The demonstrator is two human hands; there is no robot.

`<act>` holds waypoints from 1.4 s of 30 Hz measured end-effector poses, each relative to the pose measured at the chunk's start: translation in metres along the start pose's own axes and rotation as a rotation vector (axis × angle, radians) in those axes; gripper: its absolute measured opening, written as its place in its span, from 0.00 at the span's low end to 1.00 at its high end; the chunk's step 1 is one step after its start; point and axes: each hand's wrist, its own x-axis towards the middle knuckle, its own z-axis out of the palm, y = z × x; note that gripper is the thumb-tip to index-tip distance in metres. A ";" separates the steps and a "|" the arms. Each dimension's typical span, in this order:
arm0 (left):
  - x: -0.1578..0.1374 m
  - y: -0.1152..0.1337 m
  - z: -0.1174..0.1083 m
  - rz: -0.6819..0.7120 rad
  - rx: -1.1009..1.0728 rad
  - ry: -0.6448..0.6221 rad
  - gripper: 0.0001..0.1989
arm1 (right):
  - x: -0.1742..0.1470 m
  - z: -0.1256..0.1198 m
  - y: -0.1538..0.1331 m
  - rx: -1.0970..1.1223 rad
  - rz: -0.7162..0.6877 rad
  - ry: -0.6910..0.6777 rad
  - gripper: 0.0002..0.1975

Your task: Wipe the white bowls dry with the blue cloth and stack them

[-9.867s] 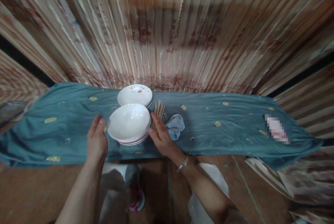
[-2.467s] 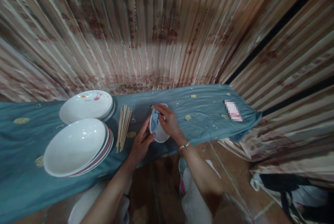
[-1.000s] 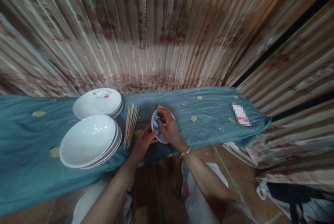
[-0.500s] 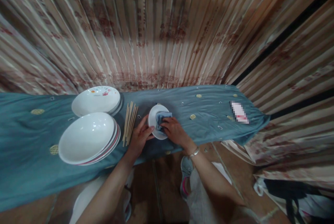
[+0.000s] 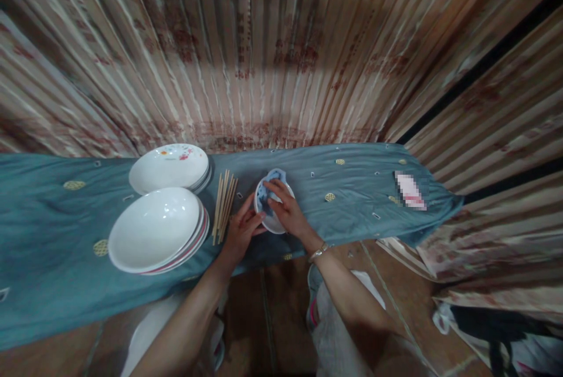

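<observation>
A small white bowl (image 5: 273, 226) is held over the near part of the cloth-covered table. My left hand (image 5: 243, 226) grips its left rim, thumb inside the edge and fingers around the outside. Inside the bowl, a blue cloth (image 5: 264, 192) lies against the far and left wall, with a bit sticking out past the far rim. My right hand (image 5: 285, 207) presses this cloth to the inside with its fingers. Just left of the left hand, several wooden chopsticks (image 5: 224, 204) lie in a loose bundle.
Two stacks of large white dishes stand to the left: a near stack of bowls (image 5: 153, 230) and a far stack with a flowered top plate (image 5: 169, 169). A blurred pink-white item (image 5: 410, 190) lies at the right. A pleated curtain (image 5: 272, 72) hangs behind the table (image 5: 352, 183).
The blue cloth has moved from the bowl's right and middle to its far-left inside, carried by my right hand. My left hand keeps its hold. The whole view has shifted slightly.
</observation>
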 end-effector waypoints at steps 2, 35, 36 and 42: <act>0.000 -0.001 0.000 -0.011 -0.015 0.004 0.43 | 0.001 -0.001 -0.005 0.096 0.022 -0.020 0.19; -0.001 0.001 0.007 0.010 0.118 -0.020 0.44 | -0.024 -0.033 -0.001 -0.615 0.060 -0.169 0.17; -0.001 0.002 0.007 0.010 0.117 -0.020 0.44 | -0.021 -0.032 0.000 -0.608 0.049 -0.137 0.18; -0.003 0.003 0.009 0.003 0.058 0.015 0.43 | -0.003 -0.018 0.012 -0.218 -0.035 0.037 0.21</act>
